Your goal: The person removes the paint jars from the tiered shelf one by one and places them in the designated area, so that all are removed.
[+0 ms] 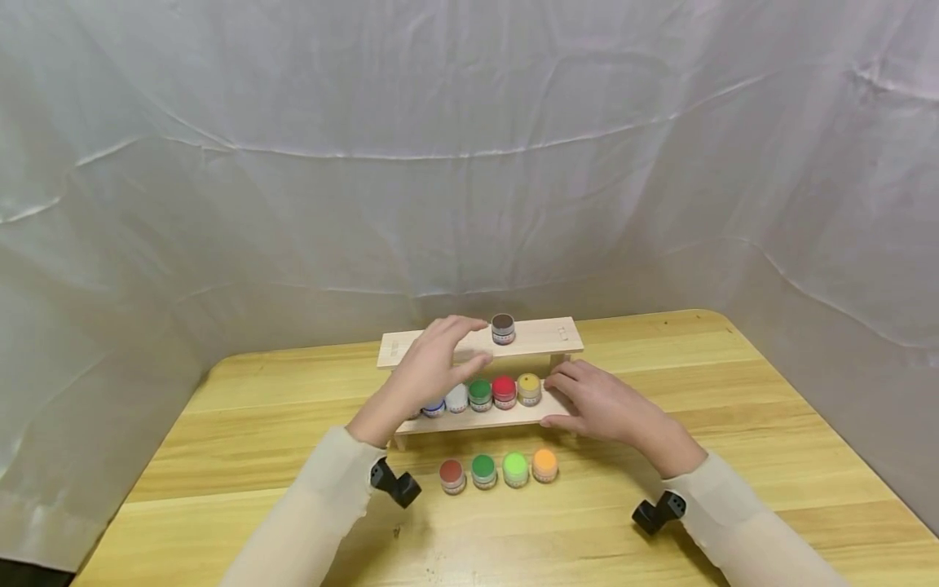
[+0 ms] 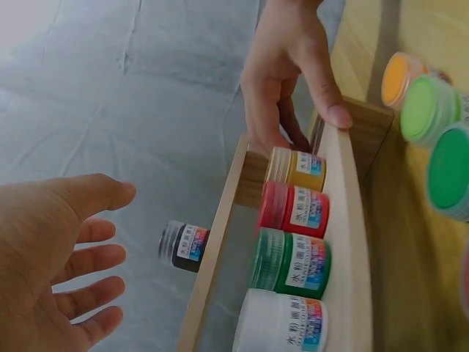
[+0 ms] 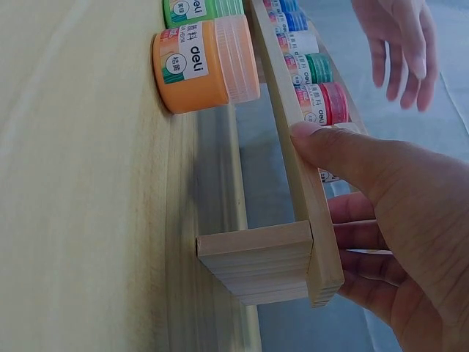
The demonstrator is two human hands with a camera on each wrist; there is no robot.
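Note:
My left hand [image 1: 427, 363] hovers with fingers spread over the left half of a two-tier wooden rack, holding nothing. Just right of its fingertips, a dark brown paint jar [image 1: 503, 330] stands on the upper shelf [image 1: 543, 334]. At the lower shelf's [image 1: 506, 419] right end, my right hand [image 1: 609, 405] has its thumb against the front edge and its fingers loosely bent beside a yellow paint jar [image 1: 530, 391]. Left of that jar stand red [image 1: 504, 394], green [image 1: 480, 395] and white [image 1: 456, 399] jars. A blue jar [image 1: 434, 408] is partly hidden by my left wrist.
In front of the rack, a brownish-red jar [image 1: 452, 477], a dark green jar [image 1: 484, 473], a light green jar [image 1: 516, 470] and an orange jar [image 1: 545, 465] form a row on the wooden table [image 1: 734, 424]. Grey sheeting [image 1: 455, 212] hangs behind and beside it.

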